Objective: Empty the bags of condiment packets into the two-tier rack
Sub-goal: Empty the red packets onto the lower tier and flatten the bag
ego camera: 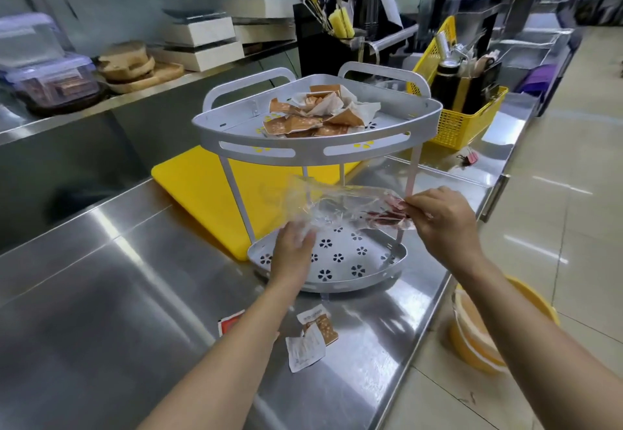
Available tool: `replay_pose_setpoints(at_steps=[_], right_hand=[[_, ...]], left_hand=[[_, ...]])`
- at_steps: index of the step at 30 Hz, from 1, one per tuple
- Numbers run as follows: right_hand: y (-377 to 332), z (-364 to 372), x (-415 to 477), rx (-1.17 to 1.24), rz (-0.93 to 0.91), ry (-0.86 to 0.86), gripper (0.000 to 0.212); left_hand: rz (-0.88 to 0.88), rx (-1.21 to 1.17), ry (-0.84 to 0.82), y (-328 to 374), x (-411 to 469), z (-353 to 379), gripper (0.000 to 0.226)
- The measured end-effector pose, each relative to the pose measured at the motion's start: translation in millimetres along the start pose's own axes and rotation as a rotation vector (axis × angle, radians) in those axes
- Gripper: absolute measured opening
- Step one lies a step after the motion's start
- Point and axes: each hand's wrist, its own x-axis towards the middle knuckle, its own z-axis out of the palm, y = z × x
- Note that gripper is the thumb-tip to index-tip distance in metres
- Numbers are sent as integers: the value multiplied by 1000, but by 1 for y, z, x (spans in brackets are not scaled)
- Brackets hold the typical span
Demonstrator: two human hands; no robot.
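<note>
The left hand (290, 244) clutched the 9 o'clock end of the clear bag (323, 209) and the right hand (441, 217) pinched its 3 o'clock end, holding it over the lower tier (354, 257), likely so its red packets (387, 219) would drop there. The upper tier (303, 156) held brown packets (303, 123).

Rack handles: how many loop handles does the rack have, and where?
2. The left handle and the right handle both rise from the back of the top tier; none seems hidden.
</note>
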Motion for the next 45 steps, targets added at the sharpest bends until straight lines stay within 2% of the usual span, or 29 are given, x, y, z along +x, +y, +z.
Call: replay_pose_setpoints(at_steps=[2, 3, 4, 5, 6, 8, 10, 12, 13, 15, 16, 17, 18, 20, 23, 27, 31, 33, 36, 37, 38, 41, 43, 45], right_hand=[[-2, 2, -8, -59, -82, -19, 1], [-5, 5, -14, -89, -131, -65, 2], [-7, 9, -21, -111, -167, -128, 5], [-10, 14, -27, -121, -179, -185, 7], [-12, 18, -31, -117, -166, -226, 9], [-14, 23, -34, -68, -102, -270, 9], [-17, 26, -30, -30, -69, -296, 7], [-20, 26, -24, -1, -82, -327, 3], [-21, 26, -22, 24, -102, -341, 6], [-23, 24, -16, 70, -176, -358, 15], [-25, 24, -14, 83, -212, -363, 20], [-27, 23, -12, 94, -237, -368, 25], [-28, 23, -10, 103, -255, -373, 29], [-30, 22, -8, 78, -287, -396, 31], [-28, 22, -6, -10, -289, -434, 28], [-19, 21, -10, -181, -59, -726, 39], [-17, 19, -16, -323, -14, -814, 38], [-19, 16, -9, -274, 38, -762, 35], [-25, 12, 3, -71, 85, -380, 24], [-28, 13, 5, -32, 103, -277, 21], [-31, 14, 5, -37, 124, -268, 20], [-34, 21, 4, -170, 183, -507, 26], [-33, 22, 7, -83, 266, -449, 31], [-36, 23, 11, 59, 393, -397, 33]], left_hand=[[135, 738, -369, -21, -5, 11, 56], [110, 938, -534, -28, -6, 12, 65], [74, 987, -635, -30, -5, 10, 70], [29, 891, -657, -26, -2, 4, 72], [-12, 730, -600, -19, 3, -4, 70], [-83, 522, -323, 3, 14, -27, 54], [-33, 619, -18, 27, 12, -53, 38], [278, 573, 157, 43, -3, -65, 27], [527, 518, 175, 51, -14, -65, 23], [952, 624, 157, 58, -34, -57, 28], [1077, 730, 136, 57, -38, -50, 38], [1103, 844, 88, 55, -39, -45, 47], [1057, 959, 16, 55, -37, -43, 51], [898, 1101, -108, 54, -27, -41, 34], [668, 1114, -91, 57, -8, -42, 30], [636, 1086, 29, 65, -4, -42, 25], [642, 1093, -59, 61, -2, -41, 25], [636, 1042, -37, 65, -1, -45, 26], [710, 841, 222, 67, 2, -55, 23], [708, 773, 260, 66, 1, -57, 23], [686, 758, 235, 63, 1, -58, 24], [651, 752, 185, 53, -4, -56, 23], [674, 669, 268, 59, -4, -56, 18], [597, 697, 282, 62, 0, -58, 17]])
